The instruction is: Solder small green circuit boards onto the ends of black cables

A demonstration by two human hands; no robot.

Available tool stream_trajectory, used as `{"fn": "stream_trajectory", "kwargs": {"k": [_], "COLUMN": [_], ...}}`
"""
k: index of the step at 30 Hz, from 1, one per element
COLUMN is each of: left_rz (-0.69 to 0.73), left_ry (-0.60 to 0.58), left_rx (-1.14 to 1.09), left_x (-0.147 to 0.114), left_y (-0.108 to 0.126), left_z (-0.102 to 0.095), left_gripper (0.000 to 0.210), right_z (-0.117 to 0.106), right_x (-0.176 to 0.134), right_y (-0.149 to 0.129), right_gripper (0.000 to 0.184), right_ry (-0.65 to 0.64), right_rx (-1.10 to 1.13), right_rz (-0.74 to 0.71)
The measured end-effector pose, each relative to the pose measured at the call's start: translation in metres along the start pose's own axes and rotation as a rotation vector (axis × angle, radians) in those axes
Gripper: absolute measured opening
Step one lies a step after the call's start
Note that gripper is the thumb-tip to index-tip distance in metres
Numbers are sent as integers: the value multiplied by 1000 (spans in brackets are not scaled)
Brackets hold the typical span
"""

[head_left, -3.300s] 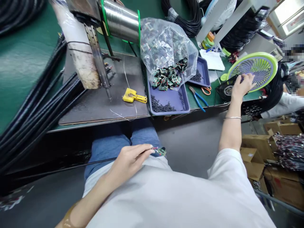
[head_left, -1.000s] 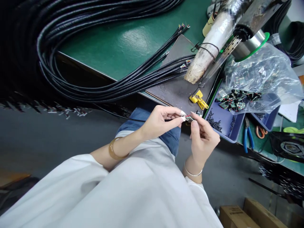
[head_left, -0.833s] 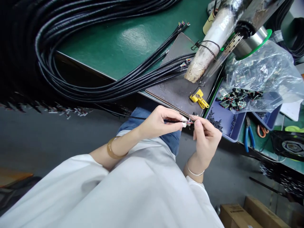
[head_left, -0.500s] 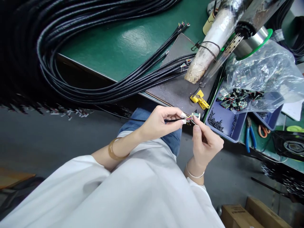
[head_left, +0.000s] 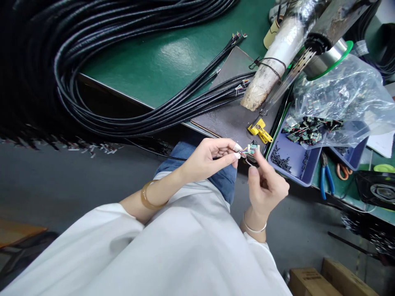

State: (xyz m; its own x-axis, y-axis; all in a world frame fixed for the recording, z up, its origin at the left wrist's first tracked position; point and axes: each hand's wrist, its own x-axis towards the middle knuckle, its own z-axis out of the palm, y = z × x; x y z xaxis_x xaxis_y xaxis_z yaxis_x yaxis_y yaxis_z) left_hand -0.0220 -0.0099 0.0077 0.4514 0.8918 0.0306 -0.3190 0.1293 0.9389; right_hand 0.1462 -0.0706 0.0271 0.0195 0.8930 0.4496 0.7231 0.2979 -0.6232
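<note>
My left hand point(head_left: 212, 158) pinches a black cable near its stripped end between thumb and fingertips. Thin coloured wires point(head_left: 243, 152) fan out from that end toward a small green circuit board point(head_left: 253, 148) with pale contacts along its sides. At the board's lower edge is the index fingertip of my right hand point(head_left: 268, 181); whether it touches is hard to tell. The right thumb stands apart from that finger, and the other fingers are curled. A pale wire point(head_left: 248, 163) hangs just below the board. Right behind the board lies a yellow clip-like tool point(head_left: 260, 130).
Black cables point(head_left: 148, 123) curve across the green bench point(head_left: 179, 53) onto a dark board point(head_left: 226, 119). A white-wrapped pipe point(head_left: 265, 74) and a soldering iron point(head_left: 286, 84) hang above. To the right are a purple tray point(head_left: 296, 172), blue-handled pliers point(head_left: 326, 174) and a solder spool point(head_left: 328, 61).
My right index finger and thumb have drawn slightly apart, leaving more of the circuit board in sight. My left hand keeps its pinch on the cable end.
</note>
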Motion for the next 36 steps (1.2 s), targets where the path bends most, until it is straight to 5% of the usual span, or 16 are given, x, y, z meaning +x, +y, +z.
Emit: {"fn": "stream_trajectory", "kwargs": {"k": [19, 25, 32, 36], "left_rz": [-67, -124, -100, -108], "left_ry": [10, 36, 1, -39], "left_rx": [-79, -30, 82, 135], "left_x": [0, 2, 5, 11], "left_y": [-3, 0, 9, 11], "left_z": [2, 3, 1, -2], "left_gripper": [7, 10, 7, 9], "right_z": [3, 0, 2, 3], "right_x": [5, 8, 18, 21], "right_y": [2, 1, 6, 4], "right_gripper": [16, 28, 19, 20], "right_ry": [29, 148, -54, -13], "right_rx": [28, 36, 332, 183], "right_rz": [6, 219, 383, 295]}}
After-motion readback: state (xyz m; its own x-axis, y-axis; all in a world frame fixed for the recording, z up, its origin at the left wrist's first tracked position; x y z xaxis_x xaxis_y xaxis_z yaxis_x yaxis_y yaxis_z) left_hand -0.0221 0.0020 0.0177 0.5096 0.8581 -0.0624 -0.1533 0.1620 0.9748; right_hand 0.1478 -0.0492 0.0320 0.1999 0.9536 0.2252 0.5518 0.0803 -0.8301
